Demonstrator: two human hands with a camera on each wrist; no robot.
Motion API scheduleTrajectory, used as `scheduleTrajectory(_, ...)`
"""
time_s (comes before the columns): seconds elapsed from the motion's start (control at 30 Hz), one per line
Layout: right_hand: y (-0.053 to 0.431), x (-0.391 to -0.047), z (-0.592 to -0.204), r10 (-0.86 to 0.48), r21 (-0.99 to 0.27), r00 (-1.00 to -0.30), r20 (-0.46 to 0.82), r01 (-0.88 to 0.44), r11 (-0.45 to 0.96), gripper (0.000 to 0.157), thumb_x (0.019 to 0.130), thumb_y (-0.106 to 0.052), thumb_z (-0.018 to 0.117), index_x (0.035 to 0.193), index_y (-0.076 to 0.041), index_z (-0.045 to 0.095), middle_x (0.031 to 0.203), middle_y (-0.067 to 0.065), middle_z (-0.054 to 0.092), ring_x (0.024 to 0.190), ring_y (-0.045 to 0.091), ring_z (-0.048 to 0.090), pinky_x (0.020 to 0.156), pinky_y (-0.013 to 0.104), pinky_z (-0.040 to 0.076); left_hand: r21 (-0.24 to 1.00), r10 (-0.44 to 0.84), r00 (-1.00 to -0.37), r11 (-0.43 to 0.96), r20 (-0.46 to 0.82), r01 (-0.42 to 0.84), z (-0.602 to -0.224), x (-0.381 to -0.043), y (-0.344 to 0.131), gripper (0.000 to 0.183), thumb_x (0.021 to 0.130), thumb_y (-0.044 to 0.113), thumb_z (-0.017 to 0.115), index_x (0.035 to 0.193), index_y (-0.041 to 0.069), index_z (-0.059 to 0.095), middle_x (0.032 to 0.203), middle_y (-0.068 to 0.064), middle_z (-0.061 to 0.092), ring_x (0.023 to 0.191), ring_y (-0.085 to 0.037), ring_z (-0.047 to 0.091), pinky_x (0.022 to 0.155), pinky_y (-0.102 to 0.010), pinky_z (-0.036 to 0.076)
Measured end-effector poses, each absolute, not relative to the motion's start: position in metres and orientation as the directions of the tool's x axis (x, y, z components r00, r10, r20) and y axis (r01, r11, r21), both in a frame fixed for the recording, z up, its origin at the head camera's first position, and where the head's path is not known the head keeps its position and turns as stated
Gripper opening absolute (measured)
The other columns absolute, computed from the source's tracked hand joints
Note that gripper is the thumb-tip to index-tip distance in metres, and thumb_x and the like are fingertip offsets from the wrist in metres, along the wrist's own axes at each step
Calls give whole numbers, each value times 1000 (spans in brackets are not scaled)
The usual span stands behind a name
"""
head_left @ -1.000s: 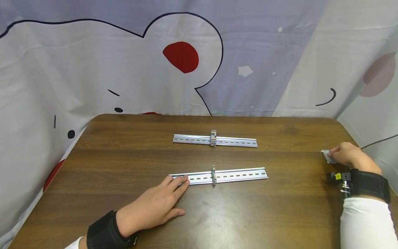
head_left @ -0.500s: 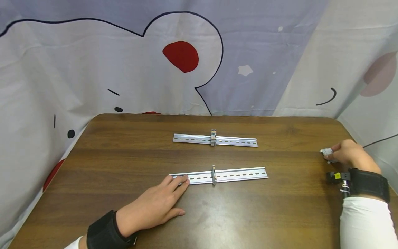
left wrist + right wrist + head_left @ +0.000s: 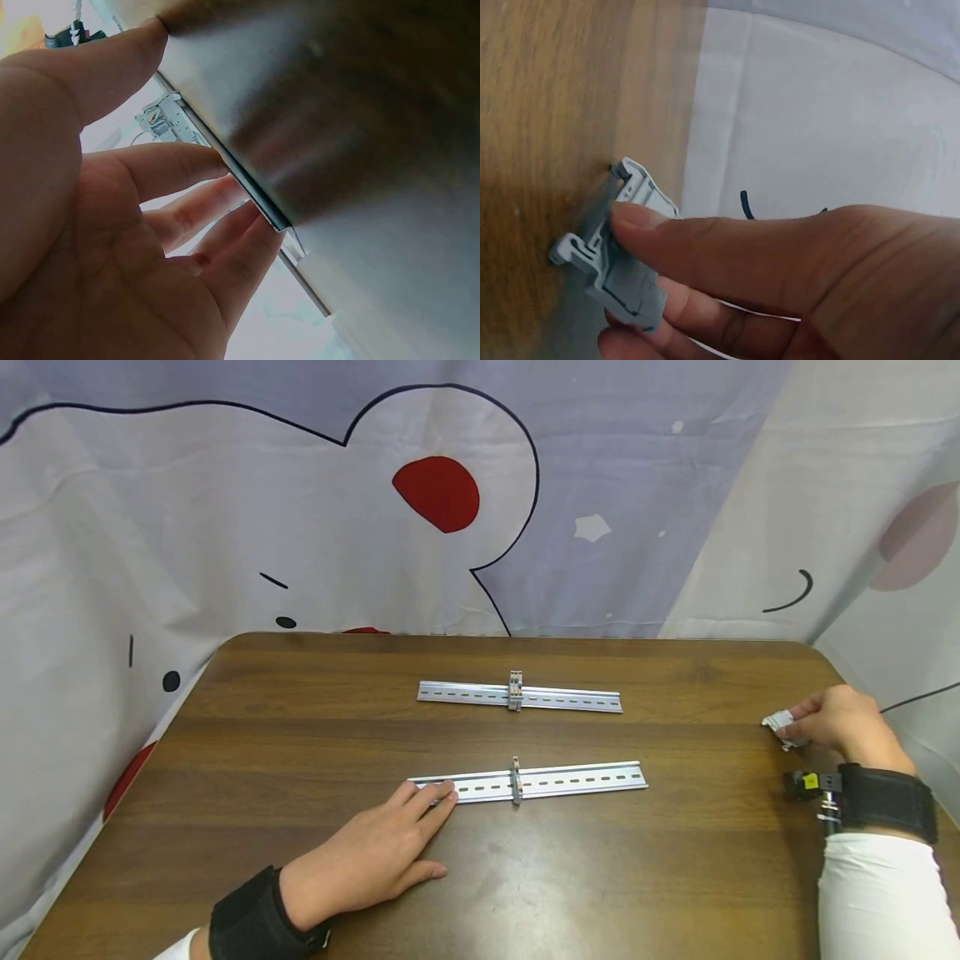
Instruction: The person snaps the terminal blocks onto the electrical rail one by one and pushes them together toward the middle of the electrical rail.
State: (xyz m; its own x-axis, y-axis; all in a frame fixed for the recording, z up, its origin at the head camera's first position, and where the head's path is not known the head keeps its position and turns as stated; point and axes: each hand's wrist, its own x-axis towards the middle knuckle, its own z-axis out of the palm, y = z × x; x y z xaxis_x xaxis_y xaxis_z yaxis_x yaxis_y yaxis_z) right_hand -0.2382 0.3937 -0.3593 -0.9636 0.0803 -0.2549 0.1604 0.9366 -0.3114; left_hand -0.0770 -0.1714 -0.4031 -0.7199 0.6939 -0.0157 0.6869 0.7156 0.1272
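Observation:
My right hand (image 3: 846,727), at the table's right side, pinches a grey terminal block (image 3: 634,289) between thumb and fingers. In the right wrist view its clip feet point left, close over the wood. My left hand (image 3: 371,860) rests with extended fingers on the left end of the nearer slotted DIN rail (image 3: 581,781), thumb held apart on the table side. A thin terminal block (image 3: 516,782) stands across the middle of that rail. In the left wrist view the fingertips touch the edge of the rail (image 3: 259,196).
Farther back lies a second DIN rail (image 3: 465,694) with terminal blocks (image 3: 515,691) at its middle. Both rails lie on a brown wooden table (image 3: 675,860). A patterned curtain (image 3: 630,527) hangs behind the table and along its sides. A thin dark cable (image 3: 918,697) runs beyond the right hand.
My right hand has shifted slightly back and left, and the terminal block it pinches has turned and come up with it. The left hand and the rails have stayed put.

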Motion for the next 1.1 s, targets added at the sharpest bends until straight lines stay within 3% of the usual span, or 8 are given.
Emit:
scheduleTrajectory(0.3, 373, -237, -344, 3, -351, -967, -256, 95, 931, 39, 80, -27, 78, 96, 8, 69, 71, 2, 70, 64, 21, 70, 57, 36, 50, 134, 695, -719, 714, -16, 687, -403, -76, -172, 73, 95, 48, 58, 147, 1, 41, 150, -15, 38, 126, -32, 43, 95, -39, 47)
scheduleTrajectory(0.57, 340, -233, -328, -87, -346, -967, -240, 1, 938, 50, 81, -29, 78, 112, 8, 63, 74, 3, 72, 67, 20, 70, 60, 36, 49, 161, 675, -735, 734, -61, 660, -403, -78, -172, 74, 96, 50, 54, 150, 2, 36, 155, -13, 31, 127, -27, 40, 95, -38, 46)
scheduleTrajectory(0.77, 314, -226, -319, -140, -344, -976, -169, -75, 936, 43, 80, -25, 79, 106, 7, 66, 73, 3, 73, 63, 19, 70, 59, 33, 48, 161, 668, -742, 741, -65, 652, -404, -79, -172, 76, 97, 53, 52, 151, 3, 33, 156, -12, 29, 125, -25, 40, 96, -37, 44)
scheduleTrajectory(1.1, 274, -216, -312, -174, -413, -967, -184, -84, 907, 32, 80, -17, 78, 98, 6, 66, 72, 4, 73, 61, 17, 70, 57, 29, 52, 150, 650, -756, 757, -73, 636, -404, -77, -174, 78, 97, 54, 51, 152, 2, 32, 157, -12, 27, 125, -24, 39, 99, -36, 42)
